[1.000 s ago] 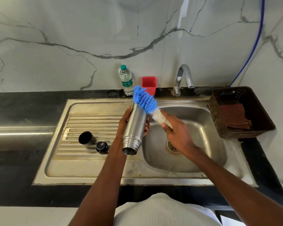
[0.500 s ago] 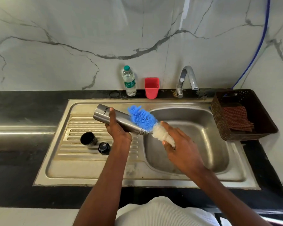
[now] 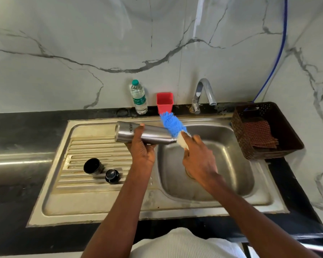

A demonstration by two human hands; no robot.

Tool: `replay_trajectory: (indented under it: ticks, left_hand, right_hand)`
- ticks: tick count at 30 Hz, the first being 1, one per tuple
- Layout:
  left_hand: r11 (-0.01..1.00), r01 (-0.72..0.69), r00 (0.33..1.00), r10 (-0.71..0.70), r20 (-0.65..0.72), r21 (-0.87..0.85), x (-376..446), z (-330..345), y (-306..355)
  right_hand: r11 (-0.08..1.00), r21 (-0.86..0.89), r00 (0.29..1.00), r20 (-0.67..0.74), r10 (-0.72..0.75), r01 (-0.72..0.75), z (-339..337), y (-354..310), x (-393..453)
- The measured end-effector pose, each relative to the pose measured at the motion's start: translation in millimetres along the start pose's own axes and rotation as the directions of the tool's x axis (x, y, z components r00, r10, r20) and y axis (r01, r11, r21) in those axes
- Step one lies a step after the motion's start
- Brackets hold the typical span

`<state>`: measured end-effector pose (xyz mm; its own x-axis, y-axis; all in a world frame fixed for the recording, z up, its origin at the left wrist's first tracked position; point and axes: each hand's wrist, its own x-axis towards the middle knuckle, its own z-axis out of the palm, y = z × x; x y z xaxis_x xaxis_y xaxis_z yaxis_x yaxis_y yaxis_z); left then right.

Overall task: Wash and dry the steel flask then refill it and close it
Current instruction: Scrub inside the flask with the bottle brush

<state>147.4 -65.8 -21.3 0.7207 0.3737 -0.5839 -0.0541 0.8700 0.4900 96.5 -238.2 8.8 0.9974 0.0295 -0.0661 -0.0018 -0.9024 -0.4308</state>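
Your left hand [image 3: 141, 148] has its fingers curled round the middle of the steel flask [image 3: 145, 134], thumb tip showing on the upper side near the lettering. Your right hand [image 3: 199, 159] is wrapped on the pale handle of the blue bottle brush [image 3: 171, 124], fingers closed tight round it.

The flask lies almost level above the seam between the draining board [image 3: 93, 151] and the sink [image 3: 237, 159] basin, base to the left, narrow neck to the right, where the bristles sit against its shoulder.

Treat the flask as rigid and smooth: polished steel, likely slippery once wet or soapy, and probably light while empty. It won't give under a squeeze, so a firm mid-body wrap like yours looks the soundest hold; the tapered neck offers less to grab. The bristles are soft and will flex, so expect the flask to twist a little against them.

On the draining board stand the black cup lid [image 3: 92, 166] and the black stopper [image 3: 111, 175], just beside each other. The water bottle [image 3: 138, 97] stands at the wall and the checked cloth [image 3: 258, 134] waits in the brown basket [image 3: 287, 127].
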Motion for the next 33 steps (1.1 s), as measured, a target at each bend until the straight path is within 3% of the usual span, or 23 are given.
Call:
replay_trajectory:
  ticks: [3,7,14,15,17,19,21,27,33]
  left_hand:
    - [0.998,-0.009,0.996,0.004,-0.09,-0.055,12,8,16]
    - [0.995,-0.013,0.991,0.0,-0.133,-0.097,14,10,19]
    - [0.997,-0.029,0.996,0.023,0.09,0.065,-3,7,6]
    - [0.997,-0.025,0.992,0.017,0.123,0.067,-3,8,11]
    - [1.0,0.014,0.984,-0.019,0.177,0.028,2,7,23]
    - [0.995,0.086,0.971,-0.073,0.227,-0.05,6,4,30]
    - [0.979,0.15,0.96,-0.111,0.258,-0.137,7,3,29]
    - [0.969,0.128,0.961,-0.069,0.267,-0.212,6,9,16]
    - [0.998,0.032,0.963,-0.015,0.268,-0.061,-5,7,9]
  right_hand:
    - [0.992,-0.116,0.998,0.019,-0.056,0.058,1,5,-33]
    - [0.991,-0.126,0.999,-0.009,-0.042,0.041,4,1,-37]
    - [0.994,-0.109,0.998,0.062,0.006,0.001,-20,4,40]
    - [0.998,-0.048,0.995,0.09,0.033,-0.028,-23,12,49]
    - [0.954,0.25,0.967,0.23,0.107,-0.165,-28,30,64]
    - [0.701,0.573,0.875,0.459,0.154,-0.424,-29,46,69]
    - [0.394,0.716,0.798,0.597,0.082,-0.576,-22,59,67]
    - [-0.202,0.636,0.667,0.719,-0.195,-0.745,6,52,25]
    - [-0.418,0.571,0.661,0.744,-0.1,-0.707,2,32,26]
